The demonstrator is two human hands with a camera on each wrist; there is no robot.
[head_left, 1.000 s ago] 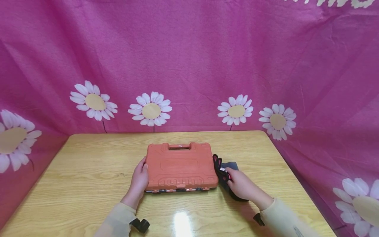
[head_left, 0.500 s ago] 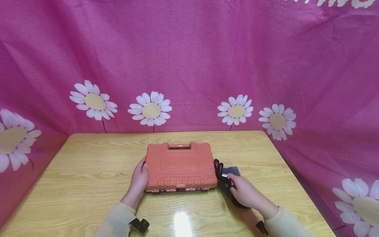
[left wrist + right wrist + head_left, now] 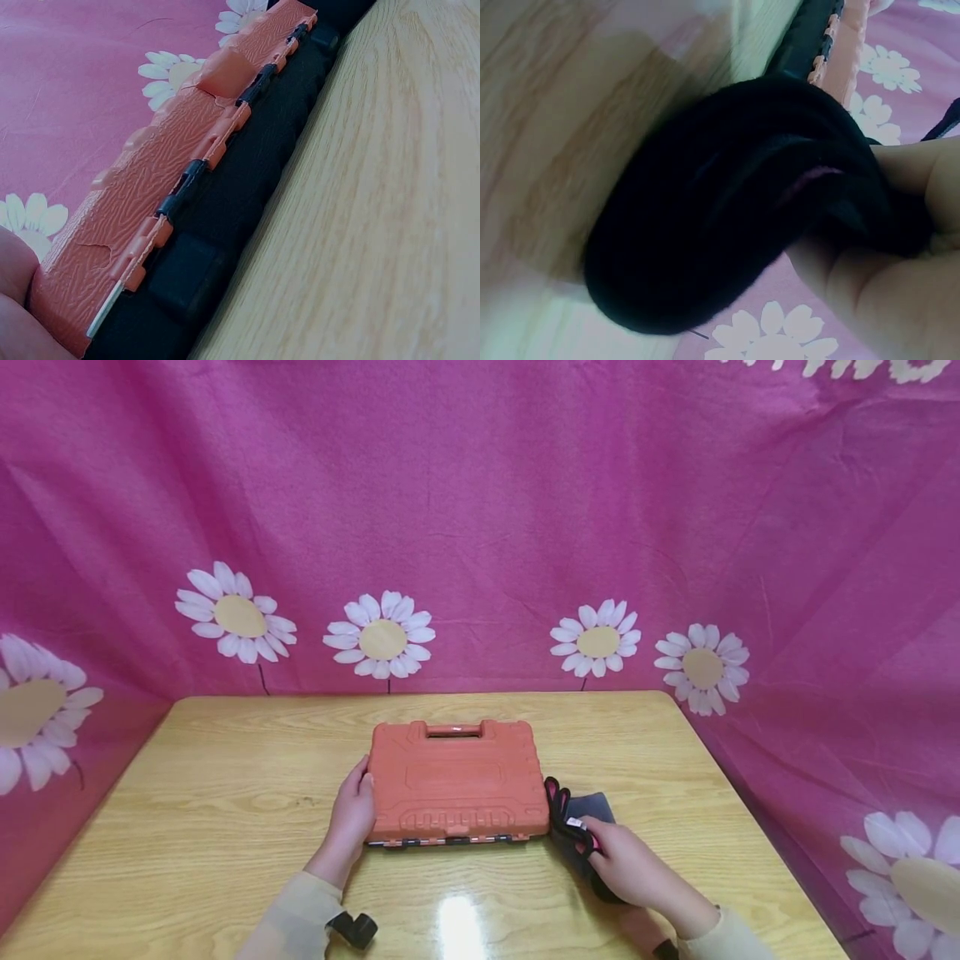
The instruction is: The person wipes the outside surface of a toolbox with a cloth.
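Two things are being handled: an orange-red case (image 3: 457, 785) and a dark, soft bundle (image 3: 592, 814) with a black strap (image 3: 557, 814) folded into loops on it. Pink shows inside the loops, and a small white tag (image 3: 576, 822) sits on the strap. The bundle is just right of the case, near its front corner; whether the two touch, or whether all of the bundle rests on the table, I cannot tell. The right wrist view shows its near end as a thick, rounded, black fold with a pink streak.

The person's right hand (image 3: 637, 872) pinches the bundle between thumb and fingers, closed around the strap and fabric.

The case lies flat and closed near the middle of the table, its handle (image 3: 453, 731) on the far edge and its hinges (image 3: 180, 191), orange and black, facing the person. The underside is black. The left hand (image 3: 348, 814) rests against the left end, fingers fairly straight along it rather than wrapped around.

Both arms wear pale sleeves (image 3: 296, 914), with a black device (image 3: 354, 931) at the left wrist. Beneath is a light wood-grain table (image 3: 225, 793); around it hangs magenta cloth (image 3: 480, 527) printed with white daisies (image 3: 382, 639).
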